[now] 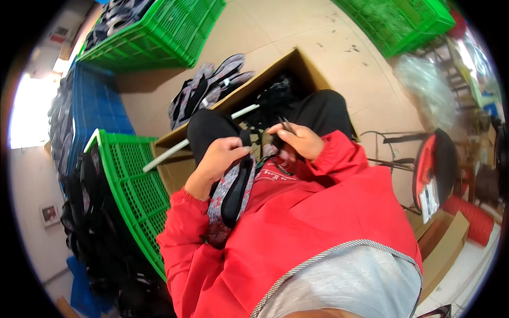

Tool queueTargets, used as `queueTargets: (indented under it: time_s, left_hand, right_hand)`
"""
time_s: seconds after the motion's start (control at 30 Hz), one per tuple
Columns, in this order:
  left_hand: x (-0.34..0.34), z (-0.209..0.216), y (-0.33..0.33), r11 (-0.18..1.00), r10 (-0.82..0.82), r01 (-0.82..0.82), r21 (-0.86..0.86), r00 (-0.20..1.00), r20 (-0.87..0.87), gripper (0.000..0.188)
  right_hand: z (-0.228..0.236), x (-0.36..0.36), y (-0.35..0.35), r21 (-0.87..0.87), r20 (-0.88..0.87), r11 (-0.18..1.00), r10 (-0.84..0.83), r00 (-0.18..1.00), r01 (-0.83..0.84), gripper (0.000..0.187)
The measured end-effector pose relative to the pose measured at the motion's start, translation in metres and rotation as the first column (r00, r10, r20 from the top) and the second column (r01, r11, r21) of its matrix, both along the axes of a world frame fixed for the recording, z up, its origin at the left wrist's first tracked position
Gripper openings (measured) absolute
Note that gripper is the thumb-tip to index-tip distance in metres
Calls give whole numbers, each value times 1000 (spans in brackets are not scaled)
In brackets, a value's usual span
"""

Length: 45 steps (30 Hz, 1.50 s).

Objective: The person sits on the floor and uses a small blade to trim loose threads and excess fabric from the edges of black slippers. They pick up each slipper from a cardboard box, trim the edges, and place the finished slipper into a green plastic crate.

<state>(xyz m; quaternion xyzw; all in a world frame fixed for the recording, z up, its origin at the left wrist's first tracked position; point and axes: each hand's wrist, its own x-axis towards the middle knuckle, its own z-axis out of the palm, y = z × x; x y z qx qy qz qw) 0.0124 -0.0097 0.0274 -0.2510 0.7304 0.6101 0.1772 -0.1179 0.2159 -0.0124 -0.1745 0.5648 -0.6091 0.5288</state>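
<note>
Over my lap, my left hand [225, 155] is closed, pinching the upper end of a padded strap [231, 193] in black and grey floral fabric. The strap hangs down against my red jacket. Close beside it on the right, my right hand [298, 142] is curled around thread snips [287, 125], whose two dark pointed blades stick up past the fingers. Under that hand a bit of brownish and floral fabric shows, partly hidden. Black webbing rises next to my left fingertips.
An open cardboard box [313, 69] with black pieces stands at my knees; a white rod [167, 155] crosses it. Floral straps [207, 87] lie beyond. Green crates [132, 183] [175, 32] and a blue crate [101, 100] stand left, a round-seated stool [437, 164] right.
</note>
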Motion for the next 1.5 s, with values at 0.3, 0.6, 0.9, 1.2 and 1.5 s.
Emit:
queueTargets:
  time_s: [0.3,0.6,0.9,1.2,1.5]
  left_hand:
    - [-3,-14,-1,923,144,-154,352,988,53,16]
    - [-6,-13,-3,875,164,-190,445,982,97,14]
    - [-9,-14,1,906,142,-168,387,985,97,13]
    - [-11,-14,2,904,142,-172,392,984,105,14]
    - [-11,-19,1,904,147,-169,392,985,87,14]
  right_hand:
    - [-9,2,4,58,3,932,359,933,-359,41]
    - [-7,8,-19,96,51,912,396,917,-399,27]
    - [-6,10,-34,126,46,896,423,905,-426,26]
    - [4,12,-36,75,230,917,366,902,-392,28]
    - [-26,14,-34,43,266,926,352,897,-376,28]
